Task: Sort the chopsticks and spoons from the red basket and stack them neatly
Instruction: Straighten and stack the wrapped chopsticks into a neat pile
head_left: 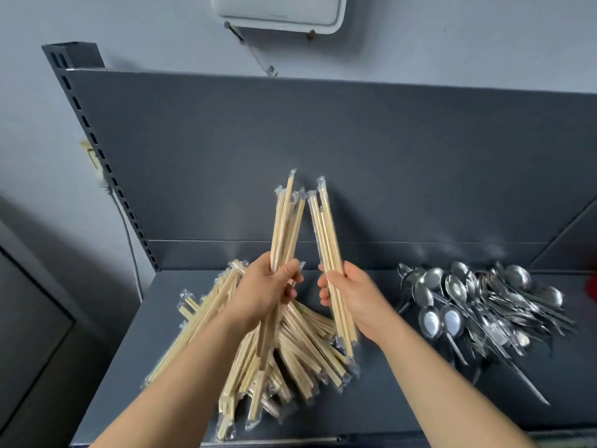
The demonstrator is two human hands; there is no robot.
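Observation:
My left hand point(268, 291) grips a bundle of plastic-wrapped wooden chopsticks point(286, 226), held upright and leaning right. A smaller bundle of wrapped chopsticks point(326, 234) leans left in the grip of my right hand point(350, 297). Both bundles hang above a loose pile of wrapped chopsticks point(290, 357) lying on the dark grey shelf point(403, 392). A heap of steel spoons point(484, 305) lies on the shelf to the right. A sliver of the red basket point(591, 284) shows at the right edge.
The shelf has a tall grey back panel point(355, 150) and a slotted upright point(97, 150) at the left. A cable point(129, 240) runs down the wall left of the shelf. A white box point(277, 11) is mounted on the wall above.

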